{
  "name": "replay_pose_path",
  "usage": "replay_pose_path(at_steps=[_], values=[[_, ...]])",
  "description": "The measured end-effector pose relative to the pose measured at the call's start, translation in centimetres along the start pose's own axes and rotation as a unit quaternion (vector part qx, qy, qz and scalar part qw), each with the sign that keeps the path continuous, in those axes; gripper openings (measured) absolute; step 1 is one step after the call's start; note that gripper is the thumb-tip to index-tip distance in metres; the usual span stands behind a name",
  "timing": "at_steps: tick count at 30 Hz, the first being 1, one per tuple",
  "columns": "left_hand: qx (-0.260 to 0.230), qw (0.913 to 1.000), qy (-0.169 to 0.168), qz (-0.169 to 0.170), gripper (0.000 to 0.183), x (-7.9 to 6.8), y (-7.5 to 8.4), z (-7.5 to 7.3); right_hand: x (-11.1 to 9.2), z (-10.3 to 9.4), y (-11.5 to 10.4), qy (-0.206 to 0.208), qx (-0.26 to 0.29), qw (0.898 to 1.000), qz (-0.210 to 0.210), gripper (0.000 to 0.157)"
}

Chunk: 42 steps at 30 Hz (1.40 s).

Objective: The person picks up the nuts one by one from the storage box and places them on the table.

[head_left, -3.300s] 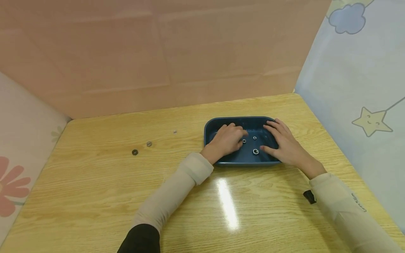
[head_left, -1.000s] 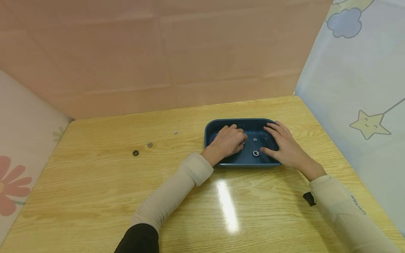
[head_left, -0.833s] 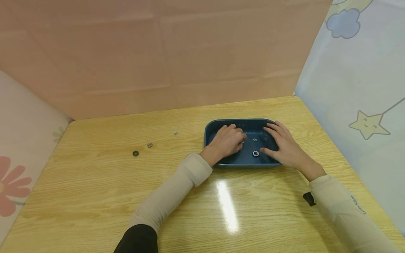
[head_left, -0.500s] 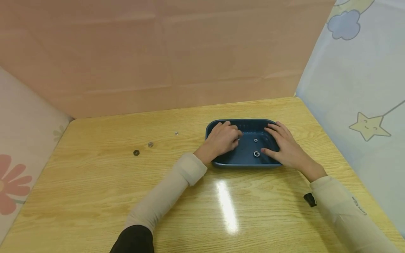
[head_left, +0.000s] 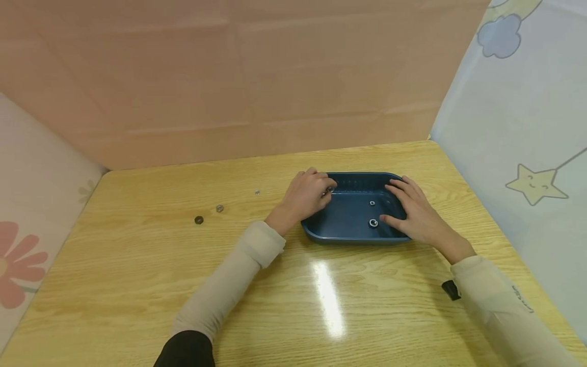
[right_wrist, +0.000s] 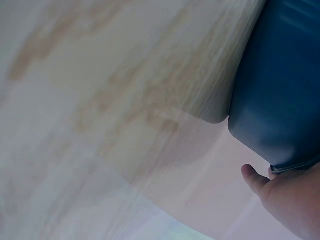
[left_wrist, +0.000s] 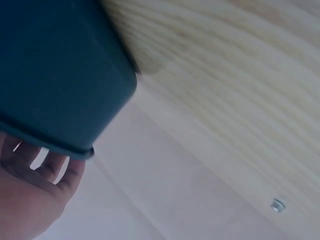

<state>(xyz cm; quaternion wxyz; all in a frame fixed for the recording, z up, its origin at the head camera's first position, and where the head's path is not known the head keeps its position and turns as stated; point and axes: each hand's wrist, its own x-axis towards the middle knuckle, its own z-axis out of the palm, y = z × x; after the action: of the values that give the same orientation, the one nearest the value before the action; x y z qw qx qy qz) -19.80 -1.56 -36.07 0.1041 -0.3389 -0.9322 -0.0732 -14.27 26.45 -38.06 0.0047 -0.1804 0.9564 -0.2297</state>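
A dark blue tray [head_left: 350,239] stands on the wooden table. My left hand [head_left: 300,196], above the tray's left end, pinches a small shiny metal nut [head_left: 327,191] between thumb and fingers, which partly cover it. Two more nuts lie in the tray: a small nut [head_left: 372,203] and a larger nut [head_left: 373,223]. My right hand [head_left: 419,216] rests over the tray's right rim, fingers spread and thumb reaching inside. To the left on the table are a dark nut [head_left: 198,220], a grey nut [head_left: 219,208] and a tiny silver nut [head_left: 257,192].
A brown backdrop [head_left: 247,81] rises behind the table [head_left: 137,275]. Patterned panels stand at the left and right [head_left: 518,122]. A black object [head_left: 451,290] shows beside the right sleeve.
A small nut that lay in the tray near the left fingers is now in the left hand's pinch. That hand has lifted and moved left to the tray's left end; the right hand keeps its place.
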Motion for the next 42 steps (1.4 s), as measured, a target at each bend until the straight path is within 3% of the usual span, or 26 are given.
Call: replay_pose_path(at_steps=[9, 17, 31, 42], values=[[-0.013, 0.9994, 0.016, -0.027, 0.024, -0.8, -1.6, -1.2, 0.0, -0.1, -0.1, -0.005, 0.001, 1.0, 0.0, 0.079], [-0.019, 0.9978, 0.057, -0.029, 0.023, -1.7, -3.1, -2.0, -0.1, -0.4, -0.1, -0.001, 0.003, 1.0, -0.003, 0.078], [-0.024, 0.9958, 0.077, -0.043, 0.019, -2.8, -5.9, -1.9, -0.2, -0.3, 0.0, 0.0, 0.005, 1.0, 0.0, 0.078], [-0.04, 0.9928, 0.051, -0.101, 0.02, -4.2, -8.2, -1.9, -0.2, -0.2, 0.0, -0.003, 0.003, 1.0, 0.0, 0.079]])
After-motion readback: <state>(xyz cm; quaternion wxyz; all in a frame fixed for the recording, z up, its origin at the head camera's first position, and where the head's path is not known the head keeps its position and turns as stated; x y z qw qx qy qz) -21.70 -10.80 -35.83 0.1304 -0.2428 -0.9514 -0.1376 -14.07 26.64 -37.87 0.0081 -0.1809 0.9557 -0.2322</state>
